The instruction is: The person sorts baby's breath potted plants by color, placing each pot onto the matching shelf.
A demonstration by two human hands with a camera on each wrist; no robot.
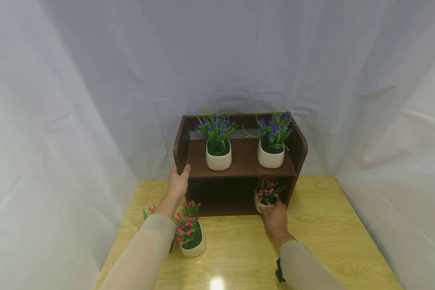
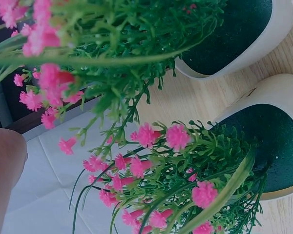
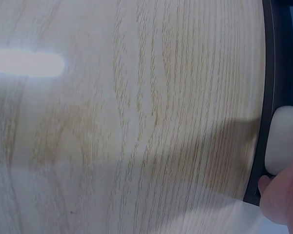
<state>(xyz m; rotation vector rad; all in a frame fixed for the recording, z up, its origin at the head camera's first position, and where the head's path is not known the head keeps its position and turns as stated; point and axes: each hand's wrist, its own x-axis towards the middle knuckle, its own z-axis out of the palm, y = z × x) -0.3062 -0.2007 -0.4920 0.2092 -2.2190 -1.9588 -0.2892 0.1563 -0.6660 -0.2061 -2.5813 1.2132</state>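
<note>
- Pot w/ red flowers [image 1: 266,198], head view: upright at R end of lower deck of rack [image 1: 244,157]; R hand [image 1: 276,219] holds its front btwn thumb & fingers, L hand [image 1: 177,184] grips rack's L side. Prob. setting pot in place.
- L wrist: 2 more pots [image 2: 276,141] on table [image 2: 168,100]; L hand partly seen, can't tell grip from here.
- R wrist: pot just inside rack's front edge. Next move likely calls for slight push back, then gentle release w/o tipping.

Bright glare [image 1: 216,283] on glossy tabletop [image 1: 235,245]

Smooth pot [image 3: 283,141], glossy wood-grained table [image 1: 235,245]
</note>
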